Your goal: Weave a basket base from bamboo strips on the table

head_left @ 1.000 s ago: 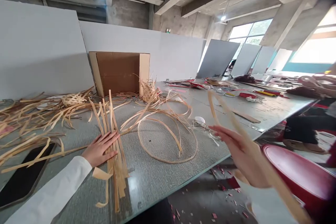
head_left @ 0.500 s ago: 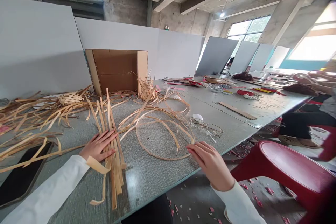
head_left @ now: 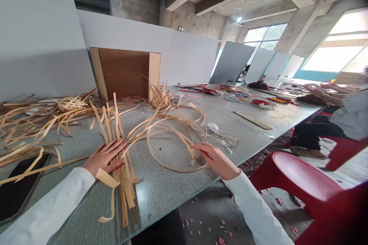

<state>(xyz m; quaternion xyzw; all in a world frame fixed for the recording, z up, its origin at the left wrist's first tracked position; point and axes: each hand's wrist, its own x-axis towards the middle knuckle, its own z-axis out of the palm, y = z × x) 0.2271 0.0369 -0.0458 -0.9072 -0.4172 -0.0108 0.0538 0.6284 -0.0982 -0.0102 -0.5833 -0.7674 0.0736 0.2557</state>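
Note:
My left hand lies flat with its fingers stretched across a bundle of pale flat bamboo-like strips on the table. The strips run side by side away from me, fanning out at the far end. A curled strip lies by the wrist. My right hand is at the right of a looped thin strip. Its fingers are pressed together, and their tips meet the end of a narrow strip inside the loop. The thumb is mostly hidden.
Glasses lie beyond my right hand. Tangled strips and a dark phone are at the left. A cardboard box stands behind, near a woven piece. A red stool and a seated person are at the right.
My right hand has moved left and away from me, from the loop's right edge to the strip end inside it. My left hand stays on the bundle.

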